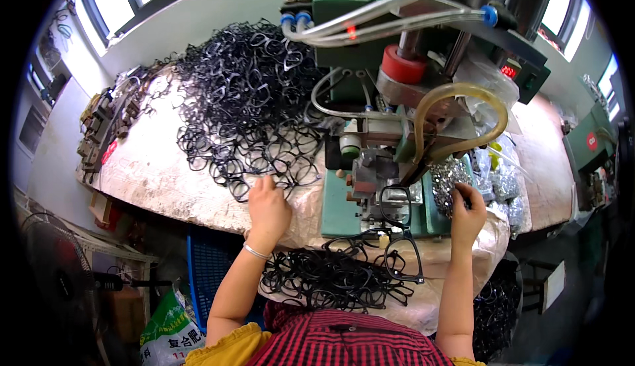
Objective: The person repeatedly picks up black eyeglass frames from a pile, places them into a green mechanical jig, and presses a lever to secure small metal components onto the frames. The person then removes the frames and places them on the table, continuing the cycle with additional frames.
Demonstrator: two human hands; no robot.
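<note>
My left hand (268, 211) reaches the near edge of a big heap of black eyeglass frames (248, 68). Its fingers are closed on a frame there, though the fingertips are partly hidden. At the right, my right hand (468, 212) is beside a pile of small shiny metal parts (448, 179), with thumb and fingers pinched together. What lies in that pinch is too small to make out. Between my hands, a black eyeglass frame (403, 260) is at the front of the press's metal fixture (387, 187), one rim hanging toward me.
More black frames (331, 280) lie in a pile close to my body. The green press (344, 214) has clear hoses (390, 25) and a bent yellowish tube (461, 88). Plastic bags of parts (506, 187) stand to its right. A blue crate (215, 267) is below the table edge.
</note>
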